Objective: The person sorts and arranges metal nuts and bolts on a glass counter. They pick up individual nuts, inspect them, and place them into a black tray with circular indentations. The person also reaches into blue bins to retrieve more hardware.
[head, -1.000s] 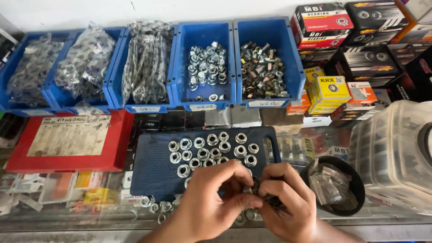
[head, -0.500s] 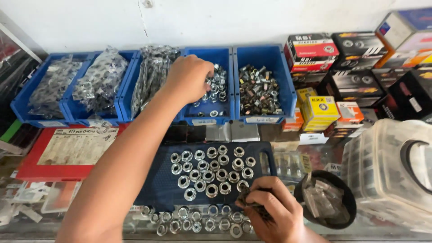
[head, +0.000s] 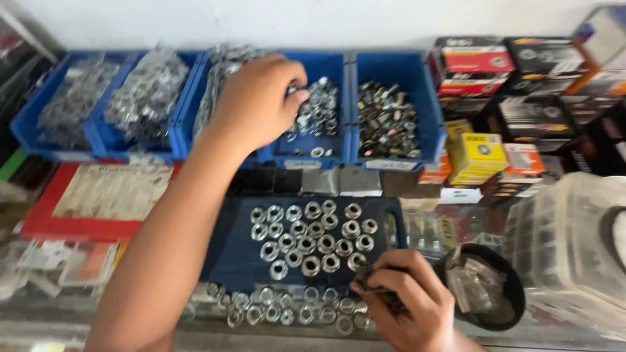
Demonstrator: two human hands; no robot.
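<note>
My left hand [head: 257, 98] reaches forward into a blue bin of silver nuts [head: 317, 107], fingers curled down among the nuts; whether it grips one is hidden. My right hand [head: 407, 300] stays low at the front, closed around a small bunch of dark metal pieces [head: 375, 287], beside the near corner of a dark blue tray [head: 225, 261]. Several silver flanged nuts [head: 312, 238] lie in loose rows on that tray, and a line of more nuts [head: 287, 311] sits along the counter in front of it.
Further blue bins hold bagged hardware [head: 147, 94] at left and dark bolts [head: 388, 124] at right. Stacked small cartons [head: 479, 153] stand at right, a clear plastic tub [head: 577, 241] and a black round dish [head: 486, 287] near right, a red flat case [head: 98, 195] at left.
My left hand left the right hand at the front and reached forward to the bin of silver nuts. The right hand stayed near the tray's front corner, still closed.
</note>
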